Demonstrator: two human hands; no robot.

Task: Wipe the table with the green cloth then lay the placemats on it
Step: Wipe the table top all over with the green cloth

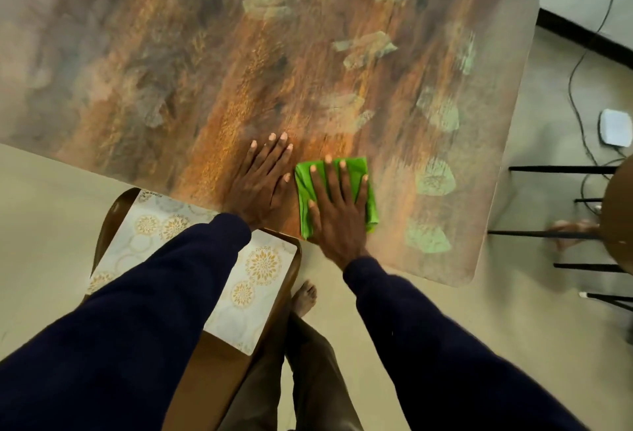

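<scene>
The folded green cloth (366, 184) lies on the patterned brown table (205, 71) near its front edge. My right hand (337, 208) presses flat on the cloth with spread, straight fingers. My left hand (262, 180) rests flat on the bare tabletop just left of the cloth, fingers straight. The white placemats (253, 280) with gold flower prints are stacked on a brown chair seat (212, 372) below the table's front edge, partly hidden by my left sleeve.
A second chair (616, 218) with black metal legs stands at the table's right end. Cables and a white box (616, 127) lie on the pale floor at right. My bare foot (305, 297) stands beside the near chair.
</scene>
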